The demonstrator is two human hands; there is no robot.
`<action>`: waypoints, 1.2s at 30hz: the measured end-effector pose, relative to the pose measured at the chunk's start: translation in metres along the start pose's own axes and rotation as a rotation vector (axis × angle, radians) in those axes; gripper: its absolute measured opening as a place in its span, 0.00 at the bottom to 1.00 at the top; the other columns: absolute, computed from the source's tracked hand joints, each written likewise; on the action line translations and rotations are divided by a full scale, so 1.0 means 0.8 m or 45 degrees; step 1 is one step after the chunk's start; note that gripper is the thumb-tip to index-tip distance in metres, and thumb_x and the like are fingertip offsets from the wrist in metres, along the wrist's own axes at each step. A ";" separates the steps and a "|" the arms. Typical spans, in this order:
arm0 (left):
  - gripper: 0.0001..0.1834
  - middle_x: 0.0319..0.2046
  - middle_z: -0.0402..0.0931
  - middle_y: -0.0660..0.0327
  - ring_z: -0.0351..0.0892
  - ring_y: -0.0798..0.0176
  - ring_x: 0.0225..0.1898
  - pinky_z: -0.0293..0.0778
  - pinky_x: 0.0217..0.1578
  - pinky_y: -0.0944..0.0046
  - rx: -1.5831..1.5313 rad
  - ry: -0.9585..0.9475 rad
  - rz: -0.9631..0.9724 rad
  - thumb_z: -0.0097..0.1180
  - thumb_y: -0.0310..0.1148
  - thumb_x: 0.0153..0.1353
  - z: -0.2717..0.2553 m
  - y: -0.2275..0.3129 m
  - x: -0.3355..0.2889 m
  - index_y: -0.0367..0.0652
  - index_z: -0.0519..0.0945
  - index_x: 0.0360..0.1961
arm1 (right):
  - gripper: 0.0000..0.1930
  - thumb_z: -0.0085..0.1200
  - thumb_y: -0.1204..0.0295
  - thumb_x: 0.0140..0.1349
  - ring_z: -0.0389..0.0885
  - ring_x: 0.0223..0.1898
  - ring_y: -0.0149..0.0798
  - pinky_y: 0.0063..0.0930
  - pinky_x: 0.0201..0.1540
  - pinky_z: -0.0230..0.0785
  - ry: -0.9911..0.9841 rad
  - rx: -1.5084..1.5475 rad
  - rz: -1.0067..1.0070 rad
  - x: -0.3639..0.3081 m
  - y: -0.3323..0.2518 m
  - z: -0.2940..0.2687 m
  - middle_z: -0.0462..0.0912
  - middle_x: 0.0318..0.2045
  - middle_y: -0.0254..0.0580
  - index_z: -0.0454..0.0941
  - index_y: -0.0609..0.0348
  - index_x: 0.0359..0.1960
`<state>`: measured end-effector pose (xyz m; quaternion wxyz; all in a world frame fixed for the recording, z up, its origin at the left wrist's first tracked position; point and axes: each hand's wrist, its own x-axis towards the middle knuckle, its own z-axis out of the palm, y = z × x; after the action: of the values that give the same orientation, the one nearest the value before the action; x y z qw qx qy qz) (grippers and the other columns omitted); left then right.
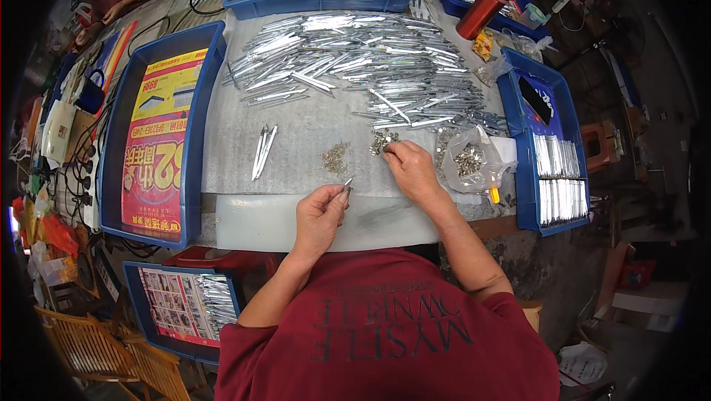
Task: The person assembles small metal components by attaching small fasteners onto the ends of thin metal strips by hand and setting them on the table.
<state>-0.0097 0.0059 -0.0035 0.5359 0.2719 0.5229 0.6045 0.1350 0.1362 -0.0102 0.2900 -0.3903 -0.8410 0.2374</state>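
Observation:
My left hand (320, 217) is closed in a pinch above the table's near edge. From its fingertips pokes the silver tip of a slim metal piece (348, 182); the rest is hidden in the hand. My right hand (413, 170) has its fingertips pressed together at a small heap of round metal bits (382, 140). Whatever it pinches is too small to make out. Between the hands lies a scatter of tiny brownish parts (335, 158). A few slim silver rods (264, 152) rest left of it. Beyond both hands spreads a big pile of similar rods (370, 57).
Right of my right hand sits a clear plastic bag (469, 160) of small metal parts. Blue trays flank the work: one paper-lined (213, 97), one with stacked rods (527, 179), another (322, 1) at the back. A red cylinder (484, 10) stands far right. Another person's hand (112, 13) shows far left.

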 end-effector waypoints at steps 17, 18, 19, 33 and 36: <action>0.07 0.19 0.67 0.69 0.60 0.80 0.16 0.57 0.16 0.79 0.047 0.015 -0.011 0.49 0.28 0.56 -0.004 0.001 0.001 0.35 0.74 0.34 | 0.03 0.48 0.76 0.45 0.72 0.26 0.48 0.38 0.29 0.67 -0.064 -0.378 -0.123 0.005 0.007 0.016 0.71 0.21 0.47 0.67 0.62 0.20; 0.07 0.19 0.67 0.69 0.60 0.80 0.16 0.57 0.16 0.79 0.047 0.015 -0.011 0.49 0.28 0.56 -0.004 0.001 0.001 0.35 0.74 0.34 | 0.03 0.48 0.76 0.45 0.72 0.26 0.48 0.38 0.30 0.66 -0.065 -0.340 -0.170 0.004 0.008 0.014 0.72 0.21 0.47 0.68 0.63 0.20; 0.07 0.19 0.67 0.69 0.60 0.80 0.17 0.58 0.16 0.79 0.048 0.019 -0.014 0.49 0.28 0.56 -0.005 0.001 0.001 0.35 0.74 0.34 | 0.03 0.48 0.76 0.46 0.72 0.27 0.48 0.38 0.31 0.66 -0.067 -0.301 -0.217 0.003 0.009 0.012 0.72 0.21 0.48 0.70 0.63 0.21; 0.07 0.19 0.67 0.67 0.59 0.79 0.16 0.55 0.15 0.78 0.014 0.029 -0.027 0.49 0.27 0.56 -0.006 -0.001 0.003 0.35 0.73 0.33 | 0.03 0.48 0.77 0.46 0.72 0.27 0.48 0.37 0.31 0.67 -0.190 -0.241 -0.232 0.009 0.008 0.006 0.73 0.21 0.48 0.71 0.64 0.22; 0.07 0.18 0.67 0.68 0.59 0.79 0.15 0.54 0.15 0.78 0.000 0.026 -0.002 0.49 0.27 0.56 -0.005 0.001 0.003 0.35 0.73 0.33 | 0.01 0.46 0.79 0.44 0.72 0.27 0.48 0.37 0.30 0.67 -0.175 -0.317 -0.265 0.009 0.011 0.012 0.72 0.21 0.49 0.69 0.64 0.20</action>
<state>-0.0143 0.0071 -0.0050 0.5312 0.2654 0.5284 0.6068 0.1296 0.1454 -0.0203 0.2043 -0.3166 -0.9176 0.1263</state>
